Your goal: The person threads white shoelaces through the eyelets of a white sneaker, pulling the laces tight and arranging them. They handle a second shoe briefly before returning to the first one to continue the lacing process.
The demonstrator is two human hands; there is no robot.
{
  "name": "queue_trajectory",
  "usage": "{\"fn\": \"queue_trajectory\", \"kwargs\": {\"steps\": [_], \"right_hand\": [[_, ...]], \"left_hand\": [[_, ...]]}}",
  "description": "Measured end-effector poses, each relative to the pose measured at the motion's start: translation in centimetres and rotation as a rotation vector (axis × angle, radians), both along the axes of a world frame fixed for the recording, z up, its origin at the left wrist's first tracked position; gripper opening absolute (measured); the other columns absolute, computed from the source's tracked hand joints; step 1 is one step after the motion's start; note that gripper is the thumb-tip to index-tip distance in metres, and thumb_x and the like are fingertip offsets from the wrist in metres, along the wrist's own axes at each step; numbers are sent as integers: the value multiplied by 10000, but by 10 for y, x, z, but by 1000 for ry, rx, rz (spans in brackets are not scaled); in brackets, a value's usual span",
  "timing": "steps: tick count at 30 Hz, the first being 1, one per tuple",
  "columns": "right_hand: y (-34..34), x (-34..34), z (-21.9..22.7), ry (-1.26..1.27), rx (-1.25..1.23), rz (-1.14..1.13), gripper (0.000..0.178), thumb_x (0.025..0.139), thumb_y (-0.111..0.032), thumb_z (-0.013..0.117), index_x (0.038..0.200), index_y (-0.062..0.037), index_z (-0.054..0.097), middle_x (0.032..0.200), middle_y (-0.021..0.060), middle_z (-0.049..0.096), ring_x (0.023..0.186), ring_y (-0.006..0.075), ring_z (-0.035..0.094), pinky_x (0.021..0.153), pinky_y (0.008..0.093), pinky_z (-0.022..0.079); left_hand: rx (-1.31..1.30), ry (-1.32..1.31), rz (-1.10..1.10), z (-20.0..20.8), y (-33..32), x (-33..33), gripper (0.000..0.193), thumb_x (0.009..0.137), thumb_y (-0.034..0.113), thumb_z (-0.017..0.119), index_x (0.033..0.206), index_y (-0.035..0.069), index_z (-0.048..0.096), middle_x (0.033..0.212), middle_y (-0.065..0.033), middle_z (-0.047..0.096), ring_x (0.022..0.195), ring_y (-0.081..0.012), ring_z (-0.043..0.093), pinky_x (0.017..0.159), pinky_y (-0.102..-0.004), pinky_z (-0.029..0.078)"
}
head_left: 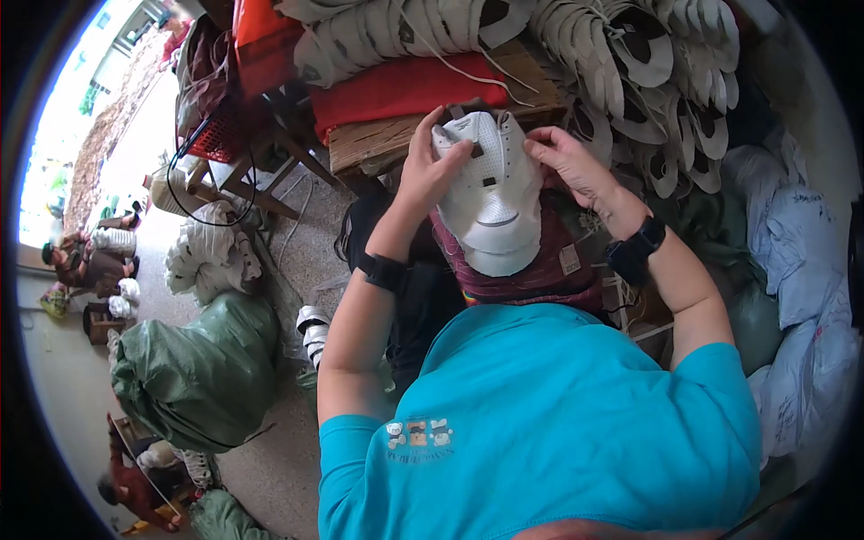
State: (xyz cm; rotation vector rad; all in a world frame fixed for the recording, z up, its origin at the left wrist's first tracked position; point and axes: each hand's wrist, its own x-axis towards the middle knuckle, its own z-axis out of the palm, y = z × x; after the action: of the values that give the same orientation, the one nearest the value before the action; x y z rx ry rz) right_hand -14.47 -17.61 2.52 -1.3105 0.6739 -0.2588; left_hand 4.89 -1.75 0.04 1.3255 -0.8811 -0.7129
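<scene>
A white shoe upper with a perforated tongue and rows of eyelets lies toe toward me over a dark red cloth on my lap. My left hand grips its left side, fingers along the outer edge and thumb pressed over the eyelet flap by the tongue. At the upper's right eyelet edge, my right hand pinches with thumb and forefinger; whether a lace or thread is between them is too small to tell. The other right fingers curl beneath and are partly hidden.
Ahead stands a wooden bench with a red cloth and a row of stacked uppers. More uppers hang in bunches at the right. Green sacks and white bundles lie on the left floor; other people sit beyond.
</scene>
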Motion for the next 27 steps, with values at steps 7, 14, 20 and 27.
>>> {"fn": "queue_trajectory", "kwargs": {"steps": [7,14,20,27], "right_hand": [[-18,33,11,-337,-225,-36,423,965,-316,645,1252,-12,580,1171,53,630,1103,131,563,956,278,453],[-4,58,-39,-216,-330,83,432,1017,-298,555,1341,-14,535,1184,26,597,1112,120,539,982,264,427],[-26,37,-72,-372,-325,136,411,1049,-335,494,1338,-48,554,1226,10,588,1164,89,510,1013,270,407],[-102,-120,-161,441,-69,-12,326,1000,-307,558,1169,-47,658,1017,68,712,877,162,687,754,304,546]], "left_hand": [[139,104,-228,24,2,4,788,926,363,662,1543,74,265,1373,-129,504,1260,-188,492,1071,-308,373],[196,133,-57,-20,3,-3,714,958,303,641,1522,67,272,1388,-113,485,1255,-186,480,1069,-308,367],[187,28,59,-38,-12,-1,673,942,335,657,1475,68,344,1329,-106,500,1207,-193,497,1046,-317,390],[95,86,89,-50,-8,0,677,970,337,638,1484,71,287,1256,-108,552,1120,-168,552,999,-301,421]]}}
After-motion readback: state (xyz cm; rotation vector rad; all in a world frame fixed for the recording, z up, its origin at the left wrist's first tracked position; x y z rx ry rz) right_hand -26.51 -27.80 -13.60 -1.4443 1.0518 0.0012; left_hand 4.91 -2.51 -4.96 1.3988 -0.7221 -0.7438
